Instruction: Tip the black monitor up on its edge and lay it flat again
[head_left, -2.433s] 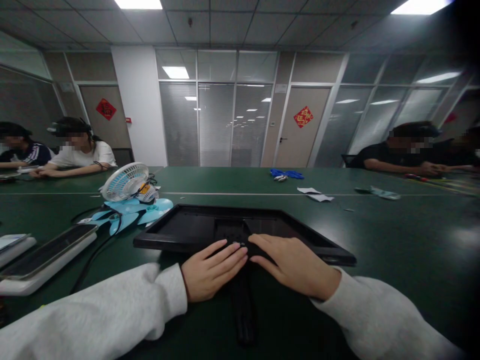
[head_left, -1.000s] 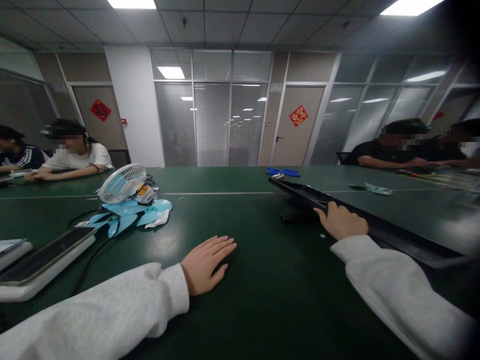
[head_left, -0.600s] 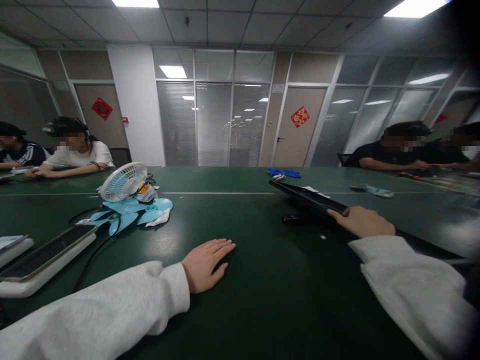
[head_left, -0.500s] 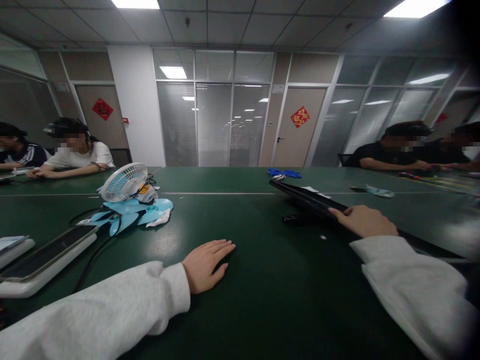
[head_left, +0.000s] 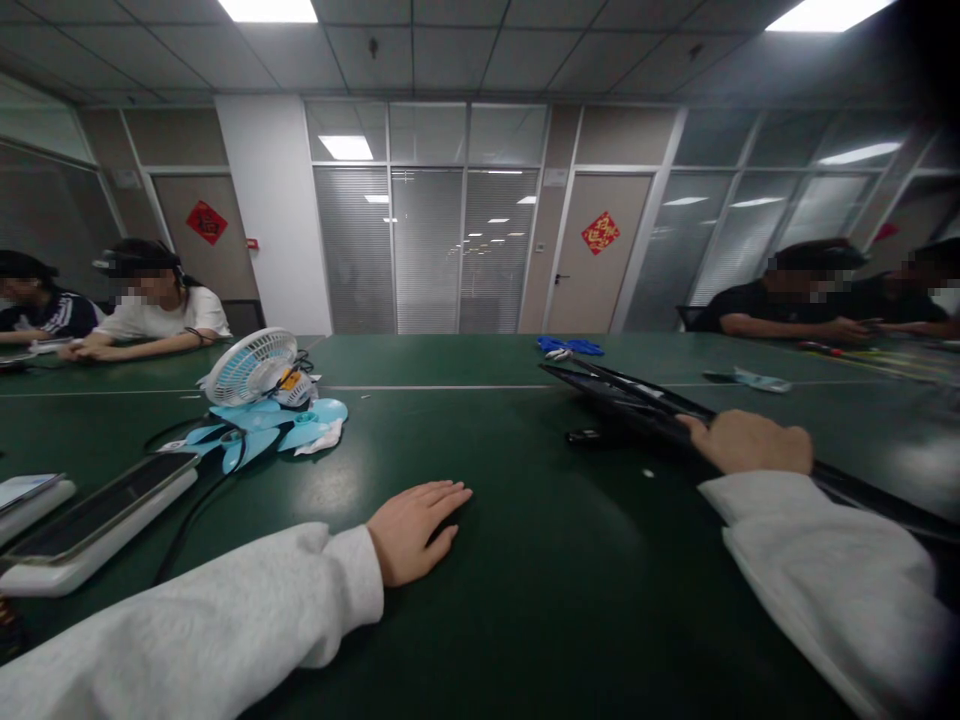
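My left hand (head_left: 418, 532) lies palm down on the green table (head_left: 510, 600), fingers stretched out, holding nothing. To the right, my right hand (head_left: 757, 442) grips the edge of a long, flat black thing (head_left: 637, 400), thumb on the near side and fingers curled over the far side. It slants from mid-table toward the right edge of view, and two edges show with a gap between them; its exact kind is unclear. Beneath its left end lies a small black object (head_left: 585, 437). A small white scrap (head_left: 648, 473) is close by on the table.
At left, a small white-and-blue fan (head_left: 251, 368) stands among light-blue fan blades (head_left: 259, 440) and a black cable (head_left: 196, 510). Nearer are phones on white blocks, including one phone (head_left: 105, 507). Blue gloves (head_left: 570, 346) lie farther back. Several people sit at both sides.
My right hand has shifted slightly right and its grip has turned. The black thing has tilted, and a second edge now shows. My left hand stays put.
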